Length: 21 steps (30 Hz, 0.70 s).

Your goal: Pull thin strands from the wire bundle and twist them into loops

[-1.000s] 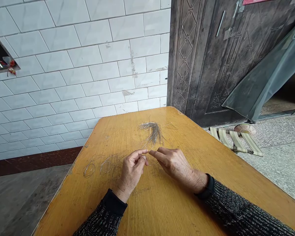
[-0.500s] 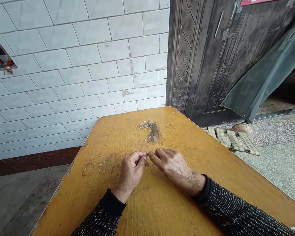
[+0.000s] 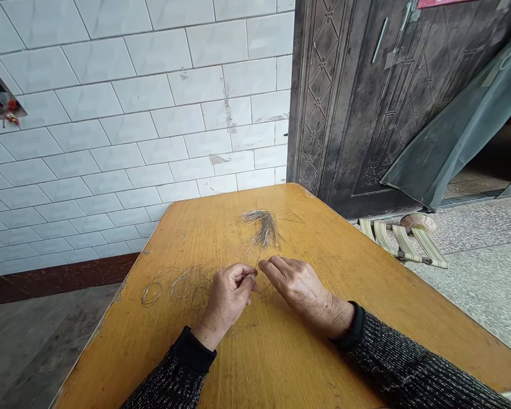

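My left hand (image 3: 230,295) is closed in a pinch on a thin wire (image 3: 258,260) above the middle of the table. One end of the wire sticks up between my hands, and a curved part shows below my right fingers. My right hand (image 3: 300,289) is held close by, palm down, its bent fingertips at the same wire; its thumb is hidden. Just beyond my hands lies a bundle of thin metal wires (image 3: 264,224), bent over in the middle. Left of my left hand rest coiled wire loops (image 3: 181,288), roughly round with loose tails.
The yellow wooden table (image 3: 187,363) has a worn left edge. A few loose wires (image 3: 292,216) lie right of the bundle. Behind stand a white tiled wall (image 3: 162,102) and a dark carved door (image 3: 357,113). A strapped folding stool (image 3: 402,241) is on the floor at right.
My right fingertips have moved slightly away from my left fingertips, and more of the wire's upright end shows between them. The bundle and loops stay where they were.
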{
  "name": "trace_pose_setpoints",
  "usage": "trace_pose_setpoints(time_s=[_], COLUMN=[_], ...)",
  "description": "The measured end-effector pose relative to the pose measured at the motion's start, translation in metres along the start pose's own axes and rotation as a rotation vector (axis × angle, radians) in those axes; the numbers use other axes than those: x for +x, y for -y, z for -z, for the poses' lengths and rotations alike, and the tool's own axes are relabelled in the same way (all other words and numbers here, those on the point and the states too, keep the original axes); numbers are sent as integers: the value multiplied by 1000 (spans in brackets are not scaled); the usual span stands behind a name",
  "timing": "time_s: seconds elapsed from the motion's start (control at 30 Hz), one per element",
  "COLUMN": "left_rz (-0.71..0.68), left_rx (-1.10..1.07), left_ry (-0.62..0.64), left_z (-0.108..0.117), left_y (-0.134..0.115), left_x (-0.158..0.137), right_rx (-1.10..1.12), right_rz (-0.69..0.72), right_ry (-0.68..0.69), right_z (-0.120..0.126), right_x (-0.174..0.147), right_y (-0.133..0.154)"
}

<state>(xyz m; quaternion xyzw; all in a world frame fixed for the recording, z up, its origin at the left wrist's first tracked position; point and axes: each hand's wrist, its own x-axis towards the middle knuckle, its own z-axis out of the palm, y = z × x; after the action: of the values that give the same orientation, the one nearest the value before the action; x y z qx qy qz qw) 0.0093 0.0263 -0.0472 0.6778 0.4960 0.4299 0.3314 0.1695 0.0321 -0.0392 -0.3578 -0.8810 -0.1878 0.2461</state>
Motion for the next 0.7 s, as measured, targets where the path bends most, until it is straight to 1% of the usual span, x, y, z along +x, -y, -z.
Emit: trace_pose_setpoints(time_s=[0.1, 0.23, 0.3, 0.33, 0.4, 0.47, 0.53, 0.6, 0.67, 0.7], left_rz=[35, 91, 117, 136, 184, 219, 230, 232, 237, 239], left_rx=[-14, -97, -159, -199, -282, -341, -372, -392, -403, -402], left_ry=[55, 105, 124, 129, 118, 90, 52, 4, -24, -23], left_z=[0, 1, 1, 0, -1, -2, -3, -3, -4, -3], left_y=[-2, -2, -1, 0, 0, 0, -1, -1, -1, 0], left_x=[-1, -3, -3, -3, -4, -3, -3, -3, -2, -2], right_rx=[27, 75, 161, 234, 453, 754, 1077, 1335, 1504, 1562], right_rz=[23, 14, -36, -91, -243, -409, -534, -614, -652, -662], right_ry=[-6, -15, -14, -21, -44, -69, -47, 33, 114, 130], right_z=[1, 0, -4, -6, -11, -16, -18, -19, -17, -16], right_x=[-1, -2, -2, -1, 1, 4, 7, 9, 10, 10], right_y=[-1, -2, -4, -4, -6, -6, -7, -6, -3, -2])
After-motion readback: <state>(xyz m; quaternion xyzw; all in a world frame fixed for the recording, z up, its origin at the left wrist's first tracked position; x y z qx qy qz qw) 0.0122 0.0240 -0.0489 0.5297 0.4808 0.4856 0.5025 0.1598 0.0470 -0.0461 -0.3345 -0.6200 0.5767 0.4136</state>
